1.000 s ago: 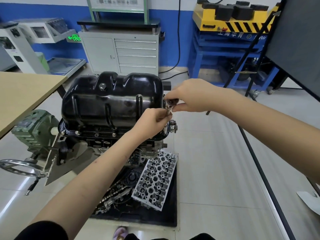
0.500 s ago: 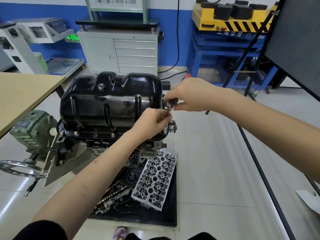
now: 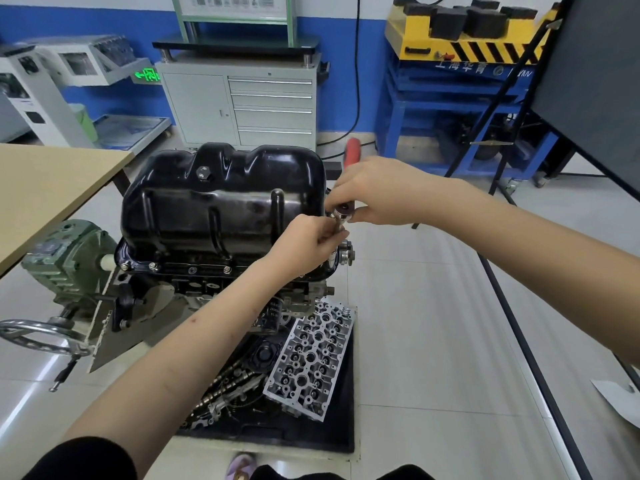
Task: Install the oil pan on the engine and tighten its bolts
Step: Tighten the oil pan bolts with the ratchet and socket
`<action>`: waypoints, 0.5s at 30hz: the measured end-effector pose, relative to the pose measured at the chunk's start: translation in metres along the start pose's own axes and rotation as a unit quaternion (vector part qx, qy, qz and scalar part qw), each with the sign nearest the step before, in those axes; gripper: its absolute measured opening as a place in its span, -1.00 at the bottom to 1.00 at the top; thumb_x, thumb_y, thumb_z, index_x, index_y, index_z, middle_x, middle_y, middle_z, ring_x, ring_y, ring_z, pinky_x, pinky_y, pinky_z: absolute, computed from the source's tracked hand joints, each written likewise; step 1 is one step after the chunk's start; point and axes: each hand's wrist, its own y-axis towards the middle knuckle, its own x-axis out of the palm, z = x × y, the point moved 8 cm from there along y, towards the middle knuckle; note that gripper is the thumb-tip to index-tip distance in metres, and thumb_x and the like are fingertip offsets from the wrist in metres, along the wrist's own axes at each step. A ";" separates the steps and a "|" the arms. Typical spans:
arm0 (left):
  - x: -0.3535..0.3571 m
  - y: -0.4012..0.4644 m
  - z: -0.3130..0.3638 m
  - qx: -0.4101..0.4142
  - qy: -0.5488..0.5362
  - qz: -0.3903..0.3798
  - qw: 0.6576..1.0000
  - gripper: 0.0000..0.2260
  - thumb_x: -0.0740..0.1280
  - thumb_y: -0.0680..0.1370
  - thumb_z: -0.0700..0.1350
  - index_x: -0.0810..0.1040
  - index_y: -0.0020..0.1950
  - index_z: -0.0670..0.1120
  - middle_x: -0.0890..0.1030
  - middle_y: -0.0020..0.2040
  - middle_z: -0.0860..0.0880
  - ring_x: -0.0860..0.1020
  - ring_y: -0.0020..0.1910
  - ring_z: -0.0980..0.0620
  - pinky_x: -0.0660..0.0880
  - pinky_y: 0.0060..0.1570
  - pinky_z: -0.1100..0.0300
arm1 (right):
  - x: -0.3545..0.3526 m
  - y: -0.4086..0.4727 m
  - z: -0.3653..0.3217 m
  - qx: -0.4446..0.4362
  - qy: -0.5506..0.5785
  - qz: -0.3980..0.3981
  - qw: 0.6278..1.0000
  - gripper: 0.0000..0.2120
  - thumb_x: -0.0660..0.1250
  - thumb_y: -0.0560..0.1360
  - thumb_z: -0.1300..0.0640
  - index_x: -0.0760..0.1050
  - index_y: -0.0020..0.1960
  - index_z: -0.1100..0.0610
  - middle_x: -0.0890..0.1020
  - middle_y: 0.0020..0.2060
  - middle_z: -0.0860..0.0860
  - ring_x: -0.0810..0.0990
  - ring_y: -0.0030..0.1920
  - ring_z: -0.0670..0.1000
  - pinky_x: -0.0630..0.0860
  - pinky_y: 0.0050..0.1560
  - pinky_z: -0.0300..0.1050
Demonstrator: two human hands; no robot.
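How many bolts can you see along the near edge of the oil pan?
3: one near the left corner, one mid-edge, one further right. The left hand may hide more.

A workshop with a blue-and-white wall [image 3: 339, 64] and pale tiled floor [image 3: 433, 323] was pictured. A grey drawer cabinet [image 3: 239, 105] was set against the wall, flanked by a wooden table [image 3: 45, 188] and a blue rack [image 3: 460, 109].

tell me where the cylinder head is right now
In the head view, the cylinder head lies low at centre on the black tray on the floor, below the engine and right of the camshafts.
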 end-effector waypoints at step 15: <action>0.001 -0.003 -0.001 0.008 -0.008 -0.006 1.000 -0.81 0.26 0.55 -0.17 0.56 -0.11 -0.30 0.62 -0.29 -0.24 0.57 -0.26 -0.21 0.50 -0.15 -0.04 | 0.002 -0.001 0.016 0.070 0.019 -0.005 0.997 -0.74 0.24 0.51 -0.07 0.45 0.15 0.00 0.58 -0.07 -0.03 0.38 -0.15 -0.01 0.29 -0.26 -0.13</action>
